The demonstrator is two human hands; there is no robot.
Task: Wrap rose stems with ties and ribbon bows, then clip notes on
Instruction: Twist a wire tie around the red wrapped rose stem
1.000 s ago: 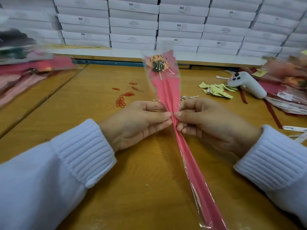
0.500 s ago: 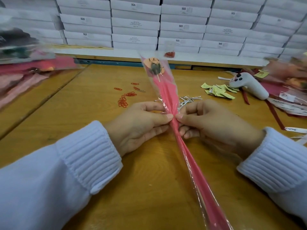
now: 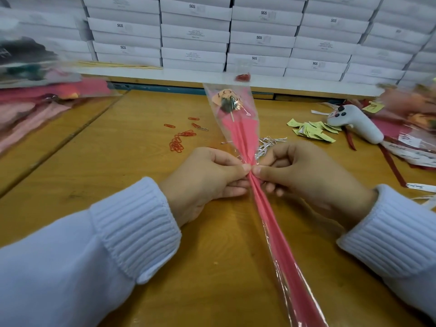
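Observation:
A rose in a clear cellophane sleeve with pink paper (image 3: 238, 133) lies lengthwise on the wooden table (image 3: 118, 161), flower end away from me. My left hand (image 3: 207, 178) and my right hand (image 3: 304, 175) pinch the sleeve at its narrow waist, thumbs nearly touching at the stem. Whether a tie sits between my fingertips cannot be made out. Silver twist ties (image 3: 269, 143) lie just behind my right hand. Red paper clips (image 3: 177, 142) are scattered to the left. Yellow notes (image 3: 311, 131) are piled at the right.
A white game controller (image 3: 354, 123) lies at the right beside dark red ribbons (image 3: 391, 166) and wrapped roses (image 3: 415, 109). More wrapped flowers (image 3: 35, 100) are stacked at the left. White boxes (image 3: 195, 31) are stacked along the back.
The rose's flower end has swung slightly left and then back toward the middle. Both hands keep pinching the sleeve at the same spot.

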